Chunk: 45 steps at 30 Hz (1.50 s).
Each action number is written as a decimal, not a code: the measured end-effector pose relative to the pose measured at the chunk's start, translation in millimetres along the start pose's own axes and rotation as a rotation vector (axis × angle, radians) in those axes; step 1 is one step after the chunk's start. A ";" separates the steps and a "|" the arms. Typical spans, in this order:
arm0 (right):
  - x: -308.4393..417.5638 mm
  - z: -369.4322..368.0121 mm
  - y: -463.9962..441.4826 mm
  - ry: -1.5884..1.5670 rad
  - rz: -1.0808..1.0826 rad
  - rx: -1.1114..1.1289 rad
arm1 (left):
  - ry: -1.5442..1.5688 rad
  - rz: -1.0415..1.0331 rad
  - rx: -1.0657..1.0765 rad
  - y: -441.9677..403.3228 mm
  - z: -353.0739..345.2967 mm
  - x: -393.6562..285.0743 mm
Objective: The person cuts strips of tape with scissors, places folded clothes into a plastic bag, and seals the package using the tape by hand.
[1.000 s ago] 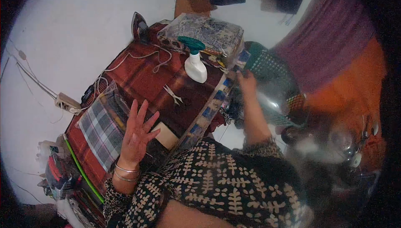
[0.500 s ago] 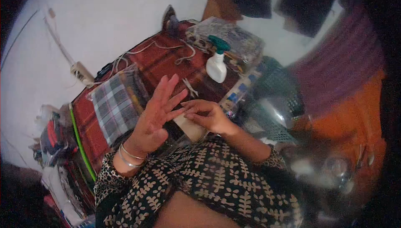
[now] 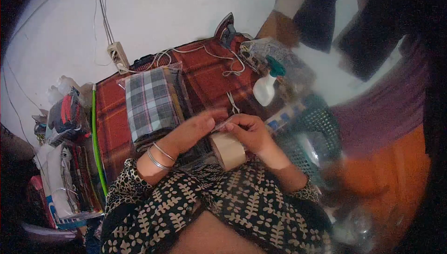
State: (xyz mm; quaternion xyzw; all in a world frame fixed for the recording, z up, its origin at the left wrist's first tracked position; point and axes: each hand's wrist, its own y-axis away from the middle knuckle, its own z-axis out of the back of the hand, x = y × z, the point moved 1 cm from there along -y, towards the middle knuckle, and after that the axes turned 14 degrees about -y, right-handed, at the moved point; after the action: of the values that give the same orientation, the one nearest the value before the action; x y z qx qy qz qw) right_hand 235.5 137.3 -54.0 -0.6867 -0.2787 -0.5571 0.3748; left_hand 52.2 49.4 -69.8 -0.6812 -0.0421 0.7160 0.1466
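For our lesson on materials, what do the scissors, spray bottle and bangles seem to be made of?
Scissors: probably metal, finish unclear, from their slim pale blades.
Spray bottle: likely smooth plastic, with an opaque white body.
Bangles: apparently polished metal, showing silvery highlights.

We see a dim, grainy scene with muted colour, brightest on the pale surface beyond the far edge of the red plaid cloth. We cannot tell where the light comes from. A white glare streaks the clear plastic off the cloth's right edge. Motion blur softens our left hand; haze smears the lower right, and black, rounded vignetting closes the corners.
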 end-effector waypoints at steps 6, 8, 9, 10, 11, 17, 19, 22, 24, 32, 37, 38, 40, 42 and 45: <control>7.2 2.6 -0.5 0.062 -0.061 0.111 | -0.242 0.201 0.322 17.3 -8.4 21.7; 7.6 2.3 -0.4 0.069 -0.113 0.113 | -0.593 0.172 0.292 15.3 -9.4 -3.2; 8.6 1.5 0.3 0.118 0.011 0.132 | -0.592 0.171 0.285 15.8 -11.1 -1.2; 9.4 0.8 1.6 0.165 0.136 0.149 | -0.367 0.181 0.194 16.5 -12.9 1.8; 8.1 0.8 3.6 0.166 0.135 0.154 | -0.143 0.187 0.104 17.0 -13.4 3.6; 16.7 -1.1 13.7 0.317 0.252 0.257 | -0.290 0.343 -0.055 19.1 -8.0 -11.9; 19.4 -4.2 17.0 0.443 0.258 0.260 | -0.264 0.357 -0.009 19.0 -3.3 -6.7; 20.9 -6.8 21.6 0.705 0.425 0.233 | -0.218 0.312 0.067 19.9 -3.2 3.9; 20.8 -5.6 22.8 0.737 0.456 0.241 | -0.194 0.266 0.086 18.8 -5.7 2.7; 9.3 -2.5 25.9 0.653 0.405 0.146 | -0.341 -0.057 -0.355 19.6 -13.6 -2.8; 3.2 -13.8 19.2 0.172 0.188 -0.123 | -0.915 -0.476 -0.460 17.8 -17.6 -31.2; 3.2 -17.1 19.3 0.171 0.190 -0.125 | -0.914 -0.500 -0.472 16.7 -19.3 -34.4; 5.5 -19.9 19.9 0.022 0.112 -0.245 | -0.957 -0.508 -0.487 15.0 -23.1 -40.0; 14.0 -23.7 21.2 0.006 0.079 -0.267 | -0.997 -0.520 -0.503 14.5 -22.9 -49.3; 14.4 -18.9 20.6 0.087 0.055 -0.188 | -1.173 -0.513 -0.573 13.8 -21.9 -59.1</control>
State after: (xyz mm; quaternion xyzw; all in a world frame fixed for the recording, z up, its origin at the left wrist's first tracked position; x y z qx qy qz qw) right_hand 244.7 109.7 -42.3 -0.7015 -0.1896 -0.5995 0.3355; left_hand 73.5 17.4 -18.0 -0.1629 -0.4608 0.8689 0.0785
